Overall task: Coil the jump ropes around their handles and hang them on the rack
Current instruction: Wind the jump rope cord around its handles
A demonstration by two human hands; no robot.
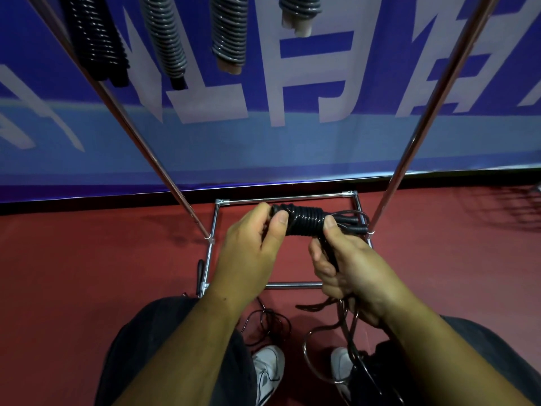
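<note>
A black jump rope is partly wound in tight turns around its paired handles, held level in front of me. My left hand grips the left end of the bundle, thumb on the coils. My right hand pinches the right side of the coil with thumb on top, and the loose rope runs through its palm and hangs down to the floor. Several coiled ropes hang from the top of the rack: a black coil, two grey coils, and another grey coil.
The chrome rack's slanted poles frame the view, and its base frame lies on the red floor. A blue banner stands behind. Another thin black rope lies by my white shoes. A black handle rests beside the base.
</note>
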